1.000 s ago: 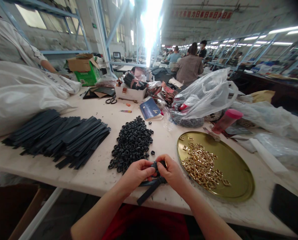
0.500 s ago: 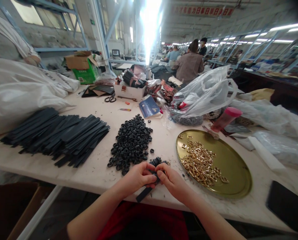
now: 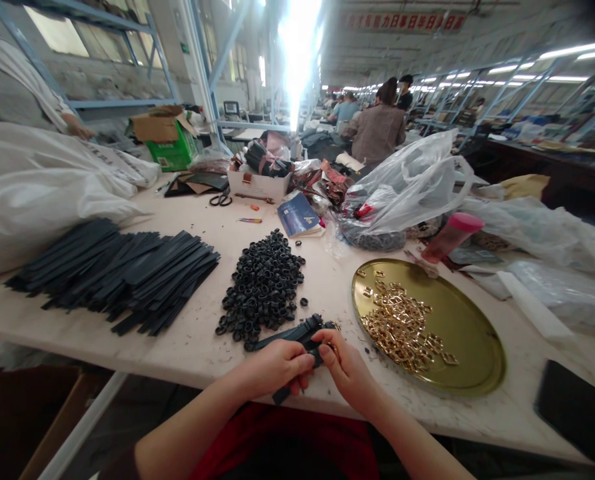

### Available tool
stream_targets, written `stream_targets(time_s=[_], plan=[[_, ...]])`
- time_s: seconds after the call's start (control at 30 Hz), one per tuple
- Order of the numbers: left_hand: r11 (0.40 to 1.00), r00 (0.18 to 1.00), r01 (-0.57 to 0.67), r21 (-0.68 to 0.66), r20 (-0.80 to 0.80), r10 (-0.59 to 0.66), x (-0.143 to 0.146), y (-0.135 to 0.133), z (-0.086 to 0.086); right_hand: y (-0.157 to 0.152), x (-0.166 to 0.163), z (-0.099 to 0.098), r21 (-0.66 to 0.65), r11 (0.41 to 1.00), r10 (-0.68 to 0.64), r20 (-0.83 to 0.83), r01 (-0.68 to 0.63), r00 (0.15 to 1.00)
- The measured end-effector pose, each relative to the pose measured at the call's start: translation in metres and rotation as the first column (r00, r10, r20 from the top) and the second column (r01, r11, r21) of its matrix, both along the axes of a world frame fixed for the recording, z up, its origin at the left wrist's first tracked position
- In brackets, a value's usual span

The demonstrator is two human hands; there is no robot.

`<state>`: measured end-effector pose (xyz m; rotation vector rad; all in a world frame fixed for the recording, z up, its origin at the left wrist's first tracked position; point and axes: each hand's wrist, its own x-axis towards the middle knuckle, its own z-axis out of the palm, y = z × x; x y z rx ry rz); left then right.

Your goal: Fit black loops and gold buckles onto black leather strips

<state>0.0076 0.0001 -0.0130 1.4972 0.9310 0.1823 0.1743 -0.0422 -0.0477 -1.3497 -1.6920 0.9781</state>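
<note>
My left hand (image 3: pixel 284 368) is closed around a dark strap, whose lower end (image 3: pixel 280 397) sticks out below the fingers near the table's front edge. The fingers of my right hand (image 3: pixel 344 367) are pinched at the strap's upper end, close to my left fingertips; they partly cover what is there. Just beyond both hands lie more dark straps (image 3: pixel 287 335) with loops and a bit of gold metal. A heap of small black loops (image 3: pixel 262 287) is in front of my left hand. Gold buckles (image 3: pixel 402 327) lie on a round golden tray (image 3: pixel 477 353) to the right.
Many flat dark strips (image 3: pixel 117 273) are piled at left beside a white sack (image 3: pixel 42 187). Scissors (image 3: pixel 220 199), a blue booklet (image 3: pixel 300 215) and a clear plastic bag (image 3: pixel 412 180) lie farther back. A pink-lidded jar (image 3: pixel 452 237) is beyond the tray; a black phone (image 3: pixel 572 410) lies at right.
My left hand has shifted slightly down, its fingers now curled around the strap. More of the straps behind it shows. My right hand stays nearly in place, at the strap's upper end.
</note>
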Motion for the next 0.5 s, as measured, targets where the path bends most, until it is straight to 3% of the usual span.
stream_targets(time_s=[0.1, 0.17, 0.23, 0.3, 0.37, 0.5], plan=[[0.977, 0.997, 0.04, 0.21, -0.067, -0.027, 0.008, 0.0, -0.004, 0.006, -0.001, -0.002, -0.015, 0.999, 0.043, 0.007, -0.043, 0.999], [0.938, 0.995, 0.059, 0.341, -0.099, -0.026, 0.015, 0.003, -0.01, 0.016, 0.001, 0.0, 0.009, 1.0, 0.01, 0.124, -0.011, 0.992], [0.856, 0.99, 0.037, 0.516, -0.138, 0.04, 0.018, 0.012, -0.016, 0.029, 0.006, 0.001, 0.115, 0.992, -0.094, 0.329, 0.059, 0.94], [0.71, 0.957, 0.013, 0.704, -0.215, 0.195, 0.011, 0.029, -0.017, 0.043, 0.009, 0.002, 0.26, 0.963, -0.194, 0.495, 0.069, 0.847], [0.574, 0.865, 0.035, 0.818, -0.313, 0.392, -0.01, 0.054, -0.014, 0.053, 0.007, -0.001, 0.343, 0.939, -0.198, 0.587, -0.019, 0.785], [0.525, 0.651, 0.051, 0.849, -0.427, 0.628, -0.086, 0.109, 0.003, 0.057, -0.002, -0.01, 0.351, 0.923, -0.14, 0.683, -0.155, 0.717]])
